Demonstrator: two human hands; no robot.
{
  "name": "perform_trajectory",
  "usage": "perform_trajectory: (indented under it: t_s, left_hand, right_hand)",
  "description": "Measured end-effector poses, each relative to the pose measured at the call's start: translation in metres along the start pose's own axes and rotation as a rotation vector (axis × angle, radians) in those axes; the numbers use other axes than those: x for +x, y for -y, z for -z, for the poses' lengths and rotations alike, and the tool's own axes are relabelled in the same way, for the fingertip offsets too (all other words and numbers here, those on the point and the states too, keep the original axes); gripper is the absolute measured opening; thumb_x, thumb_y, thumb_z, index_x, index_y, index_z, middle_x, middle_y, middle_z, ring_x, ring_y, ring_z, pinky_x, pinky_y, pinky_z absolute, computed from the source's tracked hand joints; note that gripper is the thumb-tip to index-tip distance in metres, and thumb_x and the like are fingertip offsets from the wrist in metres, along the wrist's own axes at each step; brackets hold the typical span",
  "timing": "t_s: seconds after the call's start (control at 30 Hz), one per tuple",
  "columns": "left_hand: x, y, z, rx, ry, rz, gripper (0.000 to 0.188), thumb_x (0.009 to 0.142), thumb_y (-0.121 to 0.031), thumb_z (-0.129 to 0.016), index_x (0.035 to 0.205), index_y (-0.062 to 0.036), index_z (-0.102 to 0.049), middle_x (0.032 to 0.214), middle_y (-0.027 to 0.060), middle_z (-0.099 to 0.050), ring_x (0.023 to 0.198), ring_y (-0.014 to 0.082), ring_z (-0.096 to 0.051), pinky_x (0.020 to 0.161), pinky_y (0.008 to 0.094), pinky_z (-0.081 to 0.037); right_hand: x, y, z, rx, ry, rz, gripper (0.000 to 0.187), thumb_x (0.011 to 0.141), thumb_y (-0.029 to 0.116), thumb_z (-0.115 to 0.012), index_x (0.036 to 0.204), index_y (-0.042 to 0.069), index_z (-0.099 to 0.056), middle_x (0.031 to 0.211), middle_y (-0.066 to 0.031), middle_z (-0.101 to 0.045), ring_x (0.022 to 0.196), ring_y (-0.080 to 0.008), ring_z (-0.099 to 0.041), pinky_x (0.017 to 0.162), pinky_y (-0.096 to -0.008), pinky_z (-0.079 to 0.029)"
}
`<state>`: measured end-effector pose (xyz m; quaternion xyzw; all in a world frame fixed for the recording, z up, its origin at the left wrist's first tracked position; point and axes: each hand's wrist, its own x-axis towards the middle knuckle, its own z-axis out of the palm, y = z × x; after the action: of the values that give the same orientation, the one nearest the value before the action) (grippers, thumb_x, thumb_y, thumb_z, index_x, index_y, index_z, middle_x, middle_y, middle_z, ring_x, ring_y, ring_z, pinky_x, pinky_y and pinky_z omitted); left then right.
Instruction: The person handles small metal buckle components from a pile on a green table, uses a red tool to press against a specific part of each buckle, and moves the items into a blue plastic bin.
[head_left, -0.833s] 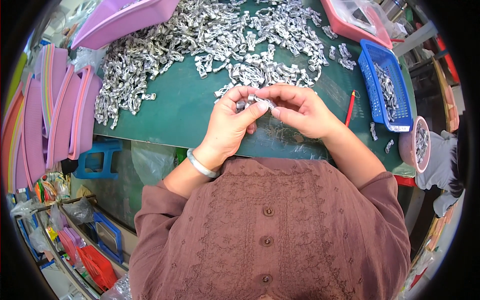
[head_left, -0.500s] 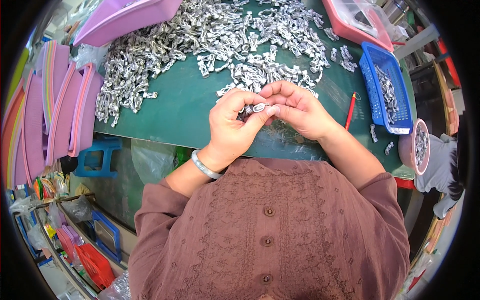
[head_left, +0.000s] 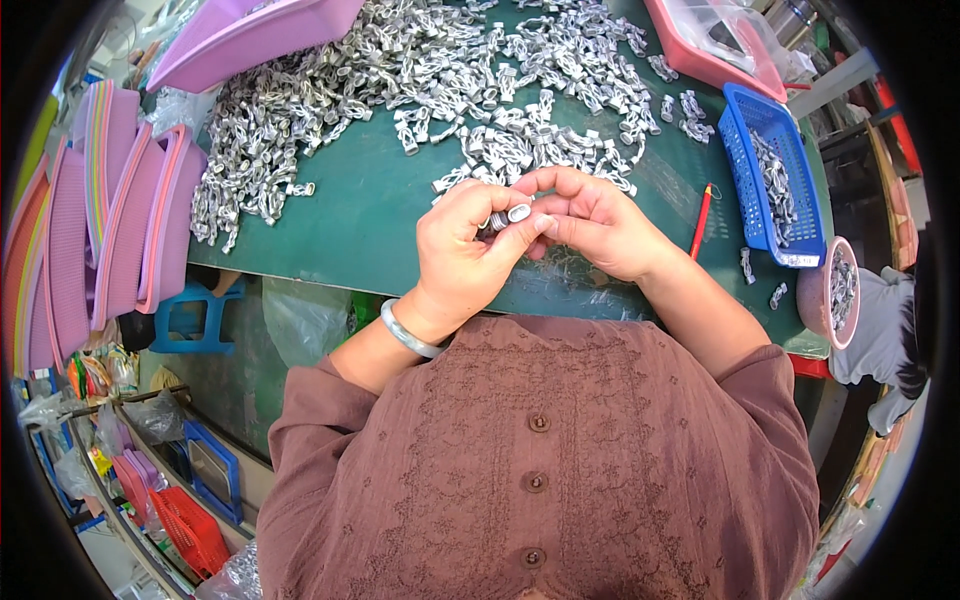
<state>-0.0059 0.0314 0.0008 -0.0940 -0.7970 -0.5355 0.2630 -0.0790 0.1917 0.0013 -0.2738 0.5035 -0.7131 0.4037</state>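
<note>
Above the near edge of the green table, my left hand [head_left: 468, 240] pinches a small dark piece with a pale oval end [head_left: 518, 213] between thumb and fingers. My right hand [head_left: 592, 222] meets it from the other side. Its thumb and curled fingers are pressed together close to the piece, and whatever they grip is too small to make out. Just beyond both hands lies a large heap of small grey-and-white looped pieces [head_left: 440, 75], like short cords with grey ends.
Right of my hands lie a red pen [head_left: 704, 222], a blue basket [head_left: 745, 170] and a pink bowl [head_left: 812, 300], both holding such pieces. A purple tray [head_left: 250, 45] and a pink tray [head_left: 690, 50] stand farther back. Stacked purple baskets [head_left: 120, 220] and a blue stool [head_left: 200, 320] are left.
The dark piece has turned slightly in my left fingers, and its pale end shows more plainly. My right fingers have shifted a little. The heap and containers stay put.
</note>
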Motion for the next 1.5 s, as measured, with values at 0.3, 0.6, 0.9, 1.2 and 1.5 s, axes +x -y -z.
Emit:
perform_trajectory:
  t_s: [0.3,0.6,0.9,1.2,1.5]
  left_hand:
    - [0.002,-0.002,0.003,-0.029,-0.019,-0.015,0.014,0.071,-0.006,-0.072,0.082,-0.0034,-0.064,0.072,0.0043,-0.062,0.062,0.0137,-0.055,0.056,0.0242,-0.042]
    - [-0.003,0.000,0.004,-0.100,-0.030,0.105,0.013,0.072,-0.006,-0.071,0.082,-0.0022,-0.063,0.072,0.0046,-0.063,0.066,0.0125,-0.055,0.061,0.0248,-0.043]
    - [0.001,0.000,0.006,-0.437,0.052,0.501,0.013,0.085,-0.015,-0.060,0.083,-0.0024,-0.058,0.068,0.0014,-0.057,0.056,0.0054,-0.049,0.053,0.0182,-0.040]
    - [0.004,0.001,0.011,-0.854,0.180,0.915,0.020,0.089,-0.026,-0.054,0.079,-0.0091,-0.056,0.063,-0.0001,-0.054,0.049,0.0068,-0.044,0.043,0.0193,-0.034]
    - [-0.004,0.000,0.006,-0.895,0.179,0.855,0.023,0.087,-0.027,-0.057,0.075,-0.0075,-0.059,0.066,0.0013,-0.059,0.049,0.0067,-0.047,0.044,0.0184,-0.036]
  right_hand:
    - [-0.002,0.003,-0.001,-0.034,-0.040,0.021,0.030,0.087,0.002,-0.048,0.117,-0.001,-0.046,0.098,-0.0083,-0.060,0.083,-0.0128,-0.057,0.076,-0.0268,-0.047]
    - [-0.002,0.003,-0.001,-0.014,-0.034,0.036,0.030,0.087,0.005,-0.052,0.116,-0.001,-0.046,0.098,-0.0081,-0.060,0.084,-0.0139,-0.057,0.077,-0.0270,-0.047]
    - [-0.002,0.008,-0.004,0.054,-0.038,-0.003,0.028,0.088,0.009,-0.052,0.114,-0.001,-0.048,0.093,-0.0111,-0.062,0.081,-0.0155,-0.060,0.074,-0.0288,-0.049]
    - [-0.006,0.015,-0.011,0.056,-0.020,0.018,0.030,0.088,0.009,-0.051,0.115,-0.001,-0.046,0.092,-0.0119,-0.063,0.079,-0.0158,-0.060,0.073,-0.0286,-0.049]
    - [-0.016,0.018,-0.016,0.029,-0.048,-0.011,0.029,0.089,0.008,-0.050,0.116,-0.002,-0.045,0.091,-0.0114,-0.063,0.078,-0.0152,-0.059,0.072,-0.0278,-0.049]
